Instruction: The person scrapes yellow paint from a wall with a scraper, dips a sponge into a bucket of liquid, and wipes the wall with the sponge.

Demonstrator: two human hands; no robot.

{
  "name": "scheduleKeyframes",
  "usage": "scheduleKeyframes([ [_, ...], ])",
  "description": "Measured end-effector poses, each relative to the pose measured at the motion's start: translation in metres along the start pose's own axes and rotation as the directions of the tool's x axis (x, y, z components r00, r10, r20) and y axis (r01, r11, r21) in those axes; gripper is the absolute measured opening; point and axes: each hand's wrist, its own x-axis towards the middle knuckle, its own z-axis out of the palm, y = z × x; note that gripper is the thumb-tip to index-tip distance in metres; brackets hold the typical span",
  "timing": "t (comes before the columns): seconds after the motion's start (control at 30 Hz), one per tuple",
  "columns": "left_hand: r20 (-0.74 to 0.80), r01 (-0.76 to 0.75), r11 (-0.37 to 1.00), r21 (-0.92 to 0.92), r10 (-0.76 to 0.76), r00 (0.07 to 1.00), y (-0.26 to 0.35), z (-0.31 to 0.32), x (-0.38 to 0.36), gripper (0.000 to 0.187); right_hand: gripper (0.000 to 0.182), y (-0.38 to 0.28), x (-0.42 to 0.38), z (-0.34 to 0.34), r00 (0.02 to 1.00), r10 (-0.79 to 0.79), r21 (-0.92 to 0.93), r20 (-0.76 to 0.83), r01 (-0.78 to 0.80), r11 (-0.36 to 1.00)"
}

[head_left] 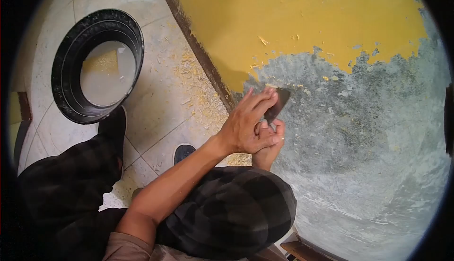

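A scraper (279, 104) has its dark flat blade against the wall (340, 119), near the ragged lower edge of the yellow paint (293, 10). My left hand (243, 121) reaches in from the lower left, its fingers pressed along the blade and its thumb crossing over my right hand (269, 142). The fingers of my right hand are curled below the blade, around where the handle lies; the handle itself is hidden. Grey, scraped wall surface spreads below and to the right of the blade. Small yellow flakes cling near the paint edge.
A black bucket (61, 74) with cloudy water and a yellow block, perhaps a sponge, stands on the tiled floor (156, 133). Paint shavings (203, 93) lie along the brown baseboard (189, 29). My bent knee (236, 209) is close below my hands.
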Motion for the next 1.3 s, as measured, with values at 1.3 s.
scheduleKeyframes([
  [1.3, -0.115, 0.065, 0.995, -0.078, -0.074, 0.991, -0.015, 0.0, -0.002, 0.067, 0.02, 0.006, 0.005, 0.025, 0.989, 0.12, 0.262, -0.086, -0.093, 0.96],
])
